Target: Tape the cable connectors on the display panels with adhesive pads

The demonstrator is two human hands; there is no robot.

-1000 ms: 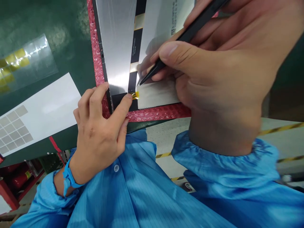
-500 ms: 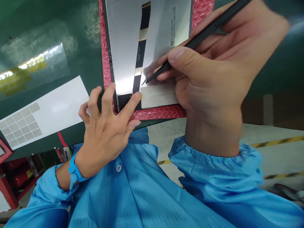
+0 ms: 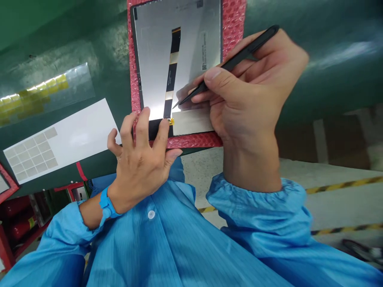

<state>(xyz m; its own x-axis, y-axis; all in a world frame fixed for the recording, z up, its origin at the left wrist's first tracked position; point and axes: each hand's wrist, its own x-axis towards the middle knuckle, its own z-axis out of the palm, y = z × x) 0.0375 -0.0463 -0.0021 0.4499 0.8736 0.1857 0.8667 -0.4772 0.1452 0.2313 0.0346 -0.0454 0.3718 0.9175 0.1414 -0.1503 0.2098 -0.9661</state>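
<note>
A silvery display panel [image 3: 191, 59] lies back side up, with a black flex cable [image 3: 171, 75] running along it. Spread over the panel's near left corner, my left hand [image 3: 139, 159] is open, its index fingertip beside a small gold-yellow piece [image 3: 171, 121] at the cable's near end. My right hand [image 3: 242, 95] is closed on black tweezers [image 3: 239, 59]. Their thin tips point down at the panel just right of the cable; whether they touch it, I cannot tell. A pale grey strip [image 3: 191, 121] runs along the panel's near edge, partly under my right hand.
Pink bubble wrap [image 3: 235, 24] lies beneath the panel on the green mat [image 3: 110, 83]. To the left are a white sheet with grey squares [image 3: 83, 123] and a clear film with yellow pieces [image 3: 76, 77]. Red shelving [image 3: 12, 247] stands below the table's left side.
The view has shifted, so more of the panel's far end shows. My left index finger has drawn back slightly, exposing more of the gold-yellow piece. The tweezers stay near the cable.
</note>
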